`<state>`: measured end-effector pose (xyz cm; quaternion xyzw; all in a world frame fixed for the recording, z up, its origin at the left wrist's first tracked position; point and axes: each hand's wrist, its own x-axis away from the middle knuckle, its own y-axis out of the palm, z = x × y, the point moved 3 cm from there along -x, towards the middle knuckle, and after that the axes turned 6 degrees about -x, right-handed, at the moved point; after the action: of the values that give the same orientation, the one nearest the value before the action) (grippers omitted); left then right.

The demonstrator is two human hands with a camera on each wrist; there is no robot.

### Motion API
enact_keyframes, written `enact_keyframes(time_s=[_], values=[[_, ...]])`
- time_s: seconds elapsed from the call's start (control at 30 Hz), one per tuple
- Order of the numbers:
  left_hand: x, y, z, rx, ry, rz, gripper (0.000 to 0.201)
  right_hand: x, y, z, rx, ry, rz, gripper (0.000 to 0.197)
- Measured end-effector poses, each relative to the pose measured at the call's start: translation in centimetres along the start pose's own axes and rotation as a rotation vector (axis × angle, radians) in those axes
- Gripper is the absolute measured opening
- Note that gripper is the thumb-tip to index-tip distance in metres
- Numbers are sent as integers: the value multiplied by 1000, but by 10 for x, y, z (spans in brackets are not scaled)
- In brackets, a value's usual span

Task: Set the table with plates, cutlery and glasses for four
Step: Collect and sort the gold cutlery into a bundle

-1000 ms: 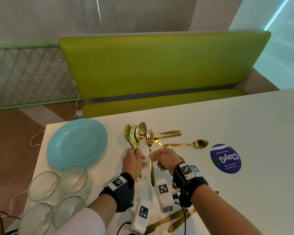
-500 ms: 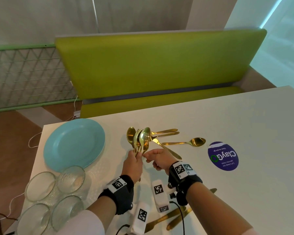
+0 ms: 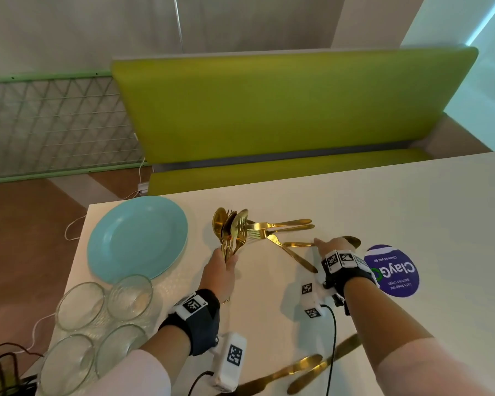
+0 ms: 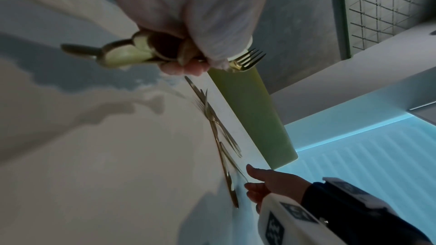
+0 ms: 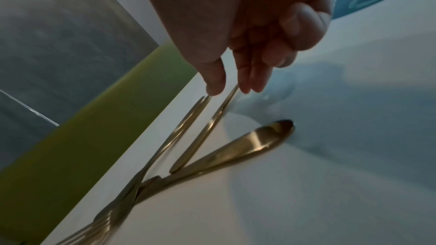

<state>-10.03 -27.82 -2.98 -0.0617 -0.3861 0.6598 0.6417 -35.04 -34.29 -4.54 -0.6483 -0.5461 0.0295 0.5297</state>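
Observation:
My left hand [image 3: 226, 260] grips a bundle of gold spoons and a fork [image 3: 231, 231] by the handles, upright above the white table [image 3: 383, 212]; the left wrist view shows my left hand [image 4: 188, 63] with its fingers curled round the bundle [image 4: 132, 53]. My right hand [image 3: 319, 242] reaches over a lone gold spoon [image 3: 297, 244] lying on the table. In the right wrist view its thumb and straight fingers [image 5: 250, 81] come down on either side of the spoon handle [image 5: 205, 131], fingertips touching it. Two forks [image 3: 280, 224] and a knife [image 3: 293, 257] lie beside it. A light blue plate [image 3: 137, 238] sits at the left.
Several clear glasses [image 3: 130, 295] stand at the table's near left corner. Two more gold knives [image 3: 297, 370] lie by the front edge under my right arm. A round purple sticker [image 3: 395, 271] is right of my right hand. A green bench [image 3: 283, 110] runs behind the table.
My right hand left the bundle after passing a fork to the left hand and moved right, down to the lone spoon. The left hand holds the bundle in much the same spot.

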Motion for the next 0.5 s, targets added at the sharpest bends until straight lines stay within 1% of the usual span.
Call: enact_keyframes(time_s=[0.07, 0.1, 0.17, 0.23, 0.37, 0.47, 0.5], values=[[-1, 0, 2, -12, -1, 8, 25, 4, 3, -3, 51, -27, -44, 42], [-1, 0, 2, -16, -6, 8, 23, 4, 4, -4, 169, -71, -63, 40], [-3, 1, 2, -18, -20, 8, 21, 9, 8, -5, 385, -159, -50, 42], [-5, 0, 1, -8, -30, 11, 22, 8, 10, -4, 462, -220, -46, 40], [-7, -1, -2, 38, -30, 16, 23, 4, 10, -1, 475, -284, -51, 28], [-9, -1, -2, 87, -22, 5, 21, 2, 10, 1, 428, -249, -21, 26], [-9, -1, -2, 85, -16, 3, 20, 3, 11, 1, 445, -247, -28, 24]])
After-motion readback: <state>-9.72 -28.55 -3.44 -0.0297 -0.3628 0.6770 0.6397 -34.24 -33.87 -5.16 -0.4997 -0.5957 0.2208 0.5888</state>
